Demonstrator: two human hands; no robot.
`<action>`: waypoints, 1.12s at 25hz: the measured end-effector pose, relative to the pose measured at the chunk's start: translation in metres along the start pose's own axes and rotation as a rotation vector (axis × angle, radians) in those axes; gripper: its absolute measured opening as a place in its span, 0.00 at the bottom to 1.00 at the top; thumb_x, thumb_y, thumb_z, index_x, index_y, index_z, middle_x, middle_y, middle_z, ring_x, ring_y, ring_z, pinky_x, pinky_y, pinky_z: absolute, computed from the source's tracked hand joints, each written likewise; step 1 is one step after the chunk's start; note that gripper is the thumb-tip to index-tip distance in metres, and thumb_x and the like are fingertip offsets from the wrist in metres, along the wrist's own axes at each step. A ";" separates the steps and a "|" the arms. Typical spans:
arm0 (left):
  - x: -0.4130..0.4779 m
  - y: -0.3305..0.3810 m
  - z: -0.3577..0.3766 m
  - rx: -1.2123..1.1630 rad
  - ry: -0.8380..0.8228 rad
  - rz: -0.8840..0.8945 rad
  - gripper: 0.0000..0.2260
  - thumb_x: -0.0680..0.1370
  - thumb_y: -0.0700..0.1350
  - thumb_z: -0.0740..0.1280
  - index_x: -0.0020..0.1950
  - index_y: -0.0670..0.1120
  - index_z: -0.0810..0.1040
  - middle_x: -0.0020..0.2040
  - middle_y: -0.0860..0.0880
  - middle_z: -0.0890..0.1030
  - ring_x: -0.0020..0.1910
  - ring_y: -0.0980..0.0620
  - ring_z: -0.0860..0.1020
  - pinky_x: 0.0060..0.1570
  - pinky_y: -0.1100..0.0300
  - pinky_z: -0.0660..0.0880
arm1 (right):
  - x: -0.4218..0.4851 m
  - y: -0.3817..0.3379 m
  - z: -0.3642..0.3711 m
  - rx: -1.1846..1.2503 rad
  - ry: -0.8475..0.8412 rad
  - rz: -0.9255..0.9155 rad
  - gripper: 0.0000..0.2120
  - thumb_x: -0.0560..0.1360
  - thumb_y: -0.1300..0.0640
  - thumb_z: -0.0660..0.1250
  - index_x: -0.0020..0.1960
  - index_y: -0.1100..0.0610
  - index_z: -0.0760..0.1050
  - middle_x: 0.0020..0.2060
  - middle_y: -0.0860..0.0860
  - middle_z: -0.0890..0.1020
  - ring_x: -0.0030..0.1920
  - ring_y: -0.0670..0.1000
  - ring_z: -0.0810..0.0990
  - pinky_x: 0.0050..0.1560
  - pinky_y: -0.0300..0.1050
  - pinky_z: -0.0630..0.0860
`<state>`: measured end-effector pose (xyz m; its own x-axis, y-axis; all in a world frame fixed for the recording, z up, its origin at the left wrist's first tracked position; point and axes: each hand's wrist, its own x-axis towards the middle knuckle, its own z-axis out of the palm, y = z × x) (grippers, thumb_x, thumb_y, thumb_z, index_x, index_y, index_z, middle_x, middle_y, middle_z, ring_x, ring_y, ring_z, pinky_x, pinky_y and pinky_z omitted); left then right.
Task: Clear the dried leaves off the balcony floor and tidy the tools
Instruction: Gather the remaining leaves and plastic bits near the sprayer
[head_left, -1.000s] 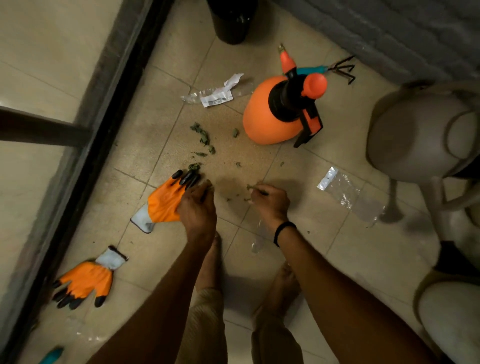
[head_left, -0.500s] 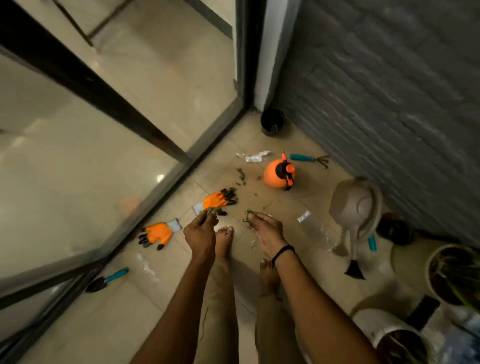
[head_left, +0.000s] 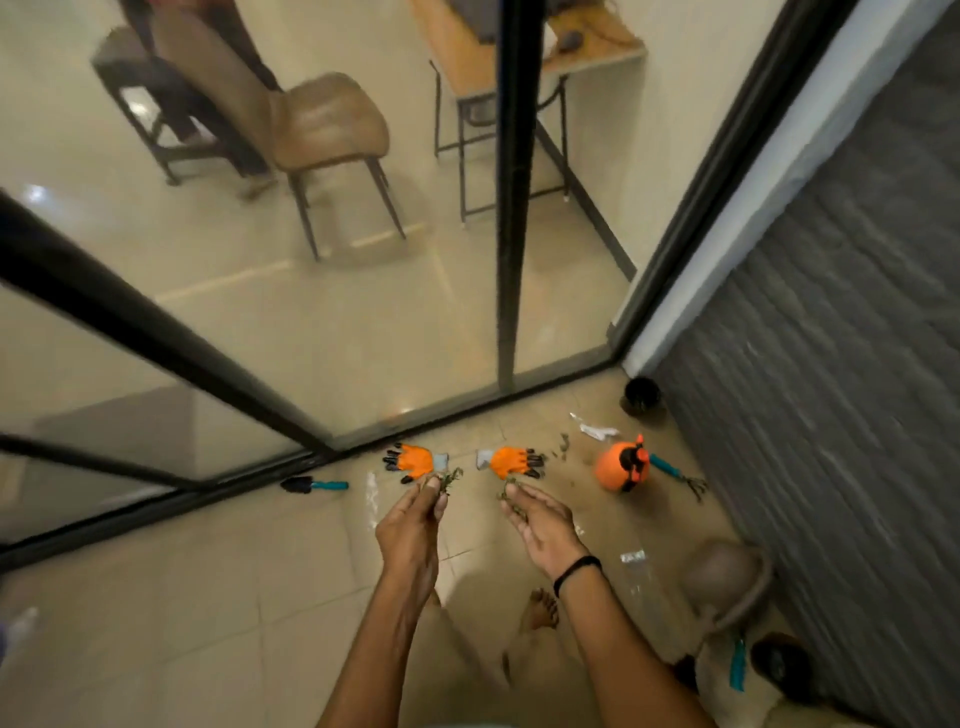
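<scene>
Head view: clock bearings are read from the two hands, with 12 o'clock toward the glass door (head_left: 363, 338).
Left hand (head_left: 415, 519): held over the balcony floor (head_left: 208, 597); fingertips pinched narrow on dried leaves (head_left: 448, 477), whose sprigs stick out at 1 o'clock.
Right hand (head_left: 540, 525): palm turned up, fingers loosely curled round a second leaf clump (head_left: 513, 500); black wristband (head_left: 576, 569) on the wrist.
Hand spacing: apart, not touching.
Loose leaf scraps (head_left: 563, 445): on the tiles at 1 o'clock, between the right glove (head_left: 511, 461) and a white wrapper (head_left: 597, 430).
Left glove (head_left: 413, 461): orange, flat on the floor at 12 o'clock of the left hand; the two glove cuffs face each other.
Trowel (head_left: 314, 485): teal handle, at 10 o'clock, near the door track.
Sprayer (head_left: 621, 466): orange, at 2 o'clock.
Hand rake (head_left: 675, 474): teal handle, just beyond the sprayer, by the grey wall (head_left: 831, 415).
Black pot (head_left: 642, 396): at 1 o'clock, in the corner.
Watering can (head_left: 724, 582): at 4 o'clock, beside the wall.
</scene>
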<state>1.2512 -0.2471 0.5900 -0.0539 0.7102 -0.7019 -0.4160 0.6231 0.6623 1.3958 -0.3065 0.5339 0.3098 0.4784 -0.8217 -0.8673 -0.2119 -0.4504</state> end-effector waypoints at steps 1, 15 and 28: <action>-0.012 0.014 -0.015 -0.085 0.005 -0.013 0.12 0.76 0.32 0.70 0.59 0.37 0.78 0.52 0.44 0.84 0.49 0.52 0.82 0.44 0.66 0.80 | -0.012 0.010 0.011 -0.032 -0.029 0.011 0.10 0.74 0.71 0.70 0.54 0.67 0.79 0.45 0.57 0.84 0.47 0.53 0.83 0.41 0.40 0.82; -0.070 0.202 -0.353 -0.632 0.095 0.119 0.15 0.77 0.34 0.70 0.64 0.36 0.78 0.49 0.45 0.86 0.47 0.55 0.83 0.49 0.65 0.81 | -0.159 0.275 0.238 -0.375 -0.674 0.388 0.15 0.75 0.63 0.67 0.60 0.67 0.75 0.59 0.62 0.80 0.46 0.50 0.80 0.42 0.36 0.80; -0.025 0.339 -0.619 -0.970 0.383 0.348 0.11 0.75 0.33 0.71 0.57 0.36 0.81 0.49 0.42 0.84 0.45 0.53 0.82 0.48 0.63 0.81 | -0.190 0.566 0.464 -0.728 -0.871 0.749 0.07 0.72 0.65 0.72 0.49 0.66 0.81 0.61 0.65 0.78 0.45 0.51 0.79 0.41 0.37 0.81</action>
<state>0.5497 -0.2563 0.6705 -0.5148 0.5441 -0.6625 -0.8513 -0.2334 0.4699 0.6651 -0.1221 0.5974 -0.7205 0.3719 -0.5853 -0.2331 -0.9248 -0.3005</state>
